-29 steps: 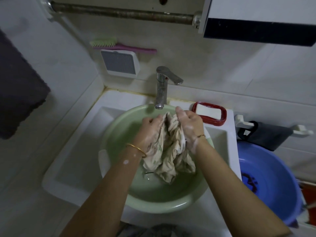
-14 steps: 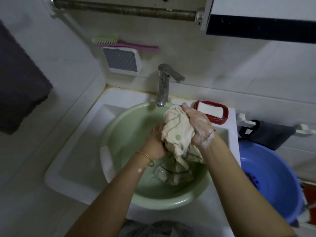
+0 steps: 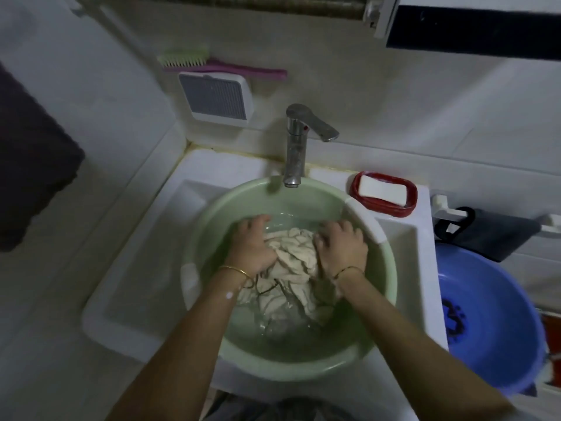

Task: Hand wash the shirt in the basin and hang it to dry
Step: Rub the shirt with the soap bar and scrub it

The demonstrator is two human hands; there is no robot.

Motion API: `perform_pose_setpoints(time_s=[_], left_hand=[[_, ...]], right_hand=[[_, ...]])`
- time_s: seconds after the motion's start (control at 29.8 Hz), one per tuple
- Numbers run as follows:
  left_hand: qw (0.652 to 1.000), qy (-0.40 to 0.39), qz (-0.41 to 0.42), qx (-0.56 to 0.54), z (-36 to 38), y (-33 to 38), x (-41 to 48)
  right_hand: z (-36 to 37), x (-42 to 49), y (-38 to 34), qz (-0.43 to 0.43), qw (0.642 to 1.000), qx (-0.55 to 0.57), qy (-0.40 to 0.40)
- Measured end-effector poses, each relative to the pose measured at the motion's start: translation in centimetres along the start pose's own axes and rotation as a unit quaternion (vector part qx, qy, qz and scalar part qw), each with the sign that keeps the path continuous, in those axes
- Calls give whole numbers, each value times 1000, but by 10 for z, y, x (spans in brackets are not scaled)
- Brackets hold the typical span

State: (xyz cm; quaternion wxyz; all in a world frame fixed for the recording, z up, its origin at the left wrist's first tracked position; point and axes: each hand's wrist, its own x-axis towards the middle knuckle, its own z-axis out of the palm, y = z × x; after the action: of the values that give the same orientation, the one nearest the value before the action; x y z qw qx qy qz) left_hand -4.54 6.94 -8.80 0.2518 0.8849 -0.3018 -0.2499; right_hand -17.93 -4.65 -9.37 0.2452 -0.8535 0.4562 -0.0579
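A cream patterned shirt (image 3: 293, 262) lies bunched and wet in the water of a pale green basin (image 3: 382, 299), which sits in a white sink (image 3: 136, 299). My left hand (image 3: 253, 246) presses down on the shirt's left side, its fingers curled into the cloth. On the right side my right hand (image 3: 341, 246) does the same, fingers bent over the folds. Both wrists wear thin gold bangles. Part of the shirt trails under water toward me.
A chrome tap (image 3: 299, 144) stands over the basin's far rim. A red soap dish with a white bar (image 3: 383, 192) sits at the sink's back right. A blue basin (image 3: 491, 323) is at the right. A brush (image 3: 218, 65) and a dark towel (image 3: 30, 165) hang on the wall.
The shirt was lifted and rubbed between both hands above the basin; now both hands have lowered and push it down into the water.
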Motion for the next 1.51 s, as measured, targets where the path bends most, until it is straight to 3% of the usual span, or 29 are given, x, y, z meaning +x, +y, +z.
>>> perform_pose_setpoints(time_s=[0.1,0.2,0.3,0.4,0.54,0.6,0.67,0.77,0.87,0.97,1.11,1.21,1.28,1.38,1.44,1.48,1.51], left_hand=[[990,-136,-30,2,24,1,6],[990,-70,-6,121,57,-9,12],[968,12,52,245,78,-27,12],[963,-6,68,262,93,-39,21],[958,37,112,263,97,-42,43],[958,64,129,246,92,-38,52],[976,20,95,197,79,-25,62],[999,14,10,36,69,-7,76],[990,76,-44,-111,63,3,73],[982,136,86,99,70,-7,53],[944,85,144,284,83,-28,39],[939,56,133,311,87,-36,34],[938,57,139,313,90,-34,35],[939,34,149,309,93,-29,47],[955,-5,109,274,78,-6,53],[962,-7,72,264,68,1,52],[975,-7,30,218,59,7,56]], right_hand=[[41,-3,-4,-41,985,-103,-134],[65,-6,1,-54,972,-152,-169],[75,-6,6,-70,961,-199,-179],[88,-2,14,-92,962,-199,-162],[129,28,37,-55,943,-232,-232],[111,44,21,2,952,-154,-265],[95,51,12,23,967,-85,-238],[71,45,4,149,963,1,-226],[53,37,-6,148,986,15,-71],[66,19,-7,27,997,-60,-34],[84,6,5,-23,976,-184,-109],[100,7,17,-82,953,-217,-197],[100,12,21,-74,960,-170,-211],[89,35,18,-63,977,-86,-184],[89,38,14,-53,991,-80,-92],[87,41,10,-19,994,-61,-89],[83,42,7,35,988,-64,-135]])
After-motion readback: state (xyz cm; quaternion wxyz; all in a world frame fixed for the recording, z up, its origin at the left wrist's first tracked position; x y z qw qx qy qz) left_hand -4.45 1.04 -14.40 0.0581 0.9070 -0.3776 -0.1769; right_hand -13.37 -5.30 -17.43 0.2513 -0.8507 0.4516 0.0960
